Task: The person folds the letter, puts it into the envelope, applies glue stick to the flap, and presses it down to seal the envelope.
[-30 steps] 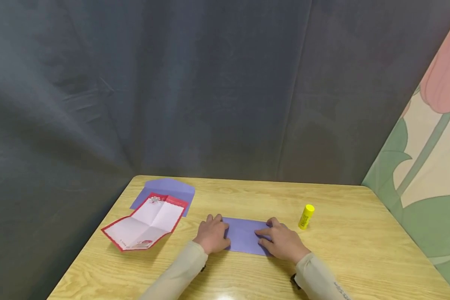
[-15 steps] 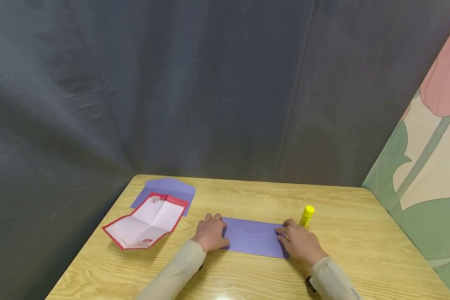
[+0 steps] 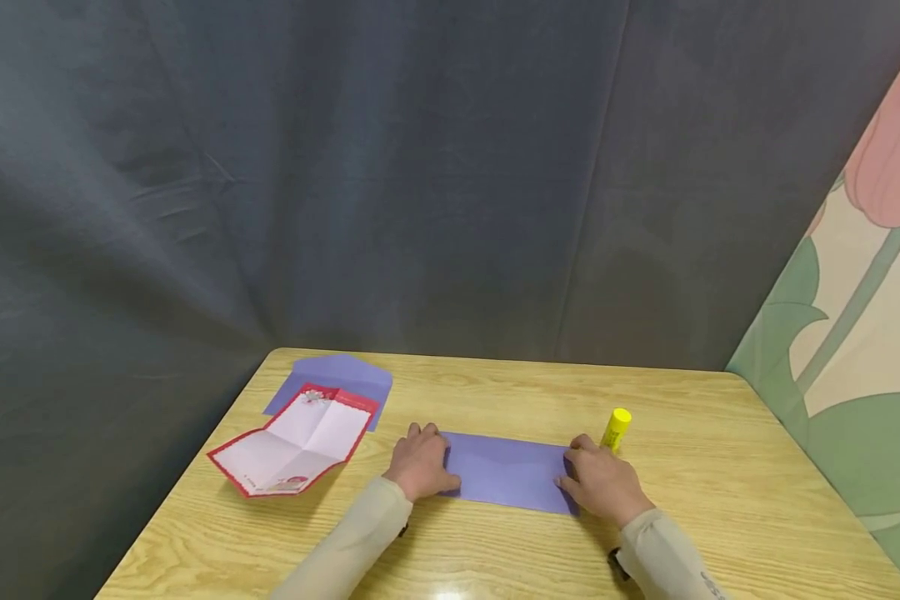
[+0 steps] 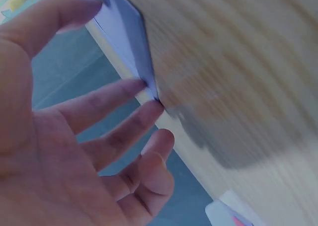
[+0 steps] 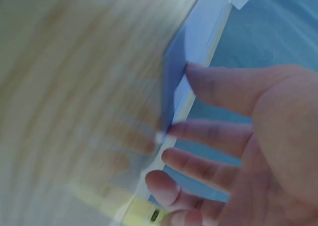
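A closed purple envelope (image 3: pixel 506 472) lies flat on the wooden table in front of me. My left hand (image 3: pixel 420 465) rests at its left end; in the left wrist view the thumb touches its face and two extended fingertips (image 4: pixel 151 109) touch the edge near a corner. At the opposite end is my right hand (image 3: pixel 607 483), its thumb (image 5: pixel 213 84) on the envelope and its index fingertip at a corner. The other right fingers are loosely bent. Right behind that hand stands a yellow glue stick (image 3: pixel 617 427), its lower part hidden.
On the left lies a creased white sheet with a red border (image 3: pixel 300 446), its near side lifted off the table (image 3: pixel 420 558). It overlaps a second purple envelope (image 3: pixel 337 367) with its flap up. A dark curtain (image 3: pixel 450 183) hangs behind the table.
My right hand has slid rightward along the envelope from its middle to its right end, uncovering more of it. The left hand has stayed at the left end.
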`<state>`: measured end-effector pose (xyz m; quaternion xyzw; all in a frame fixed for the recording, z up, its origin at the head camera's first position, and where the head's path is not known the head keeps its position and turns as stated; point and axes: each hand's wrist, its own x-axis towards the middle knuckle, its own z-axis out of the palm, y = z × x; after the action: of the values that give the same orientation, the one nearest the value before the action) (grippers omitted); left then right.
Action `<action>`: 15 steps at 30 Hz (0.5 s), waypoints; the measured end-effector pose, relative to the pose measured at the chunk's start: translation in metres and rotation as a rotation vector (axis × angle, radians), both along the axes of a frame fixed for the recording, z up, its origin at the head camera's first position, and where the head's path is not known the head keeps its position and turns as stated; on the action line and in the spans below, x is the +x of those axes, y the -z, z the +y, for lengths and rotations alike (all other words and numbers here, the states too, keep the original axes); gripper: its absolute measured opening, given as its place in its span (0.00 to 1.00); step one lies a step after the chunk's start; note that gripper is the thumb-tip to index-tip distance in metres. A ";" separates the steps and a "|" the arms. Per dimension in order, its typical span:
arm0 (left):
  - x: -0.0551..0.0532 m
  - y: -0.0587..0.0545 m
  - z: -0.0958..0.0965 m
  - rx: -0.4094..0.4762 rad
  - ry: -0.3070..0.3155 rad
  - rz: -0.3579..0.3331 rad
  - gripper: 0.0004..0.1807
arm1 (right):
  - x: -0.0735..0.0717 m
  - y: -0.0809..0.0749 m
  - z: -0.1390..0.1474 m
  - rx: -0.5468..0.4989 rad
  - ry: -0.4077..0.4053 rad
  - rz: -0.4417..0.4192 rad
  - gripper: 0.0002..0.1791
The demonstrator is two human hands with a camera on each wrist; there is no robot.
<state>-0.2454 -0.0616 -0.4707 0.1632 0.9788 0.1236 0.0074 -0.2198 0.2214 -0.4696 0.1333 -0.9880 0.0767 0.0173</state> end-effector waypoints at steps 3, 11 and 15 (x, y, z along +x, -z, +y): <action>0.004 -0.001 0.008 -0.007 0.027 -0.010 0.27 | 0.002 0.000 -0.010 0.007 -0.030 0.018 0.19; 0.013 -0.002 0.032 -0.140 0.130 0.053 0.25 | 0.003 0.007 -0.049 -0.053 -0.125 0.050 0.18; 0.015 -0.001 0.037 -0.161 0.144 0.041 0.26 | 0.004 0.008 -0.062 -0.076 -0.165 0.045 0.18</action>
<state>-0.2307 -0.0251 -0.4696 0.2344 0.9713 0.0404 0.0093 -0.2154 0.1592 -0.4779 0.2152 -0.9693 0.1123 0.0384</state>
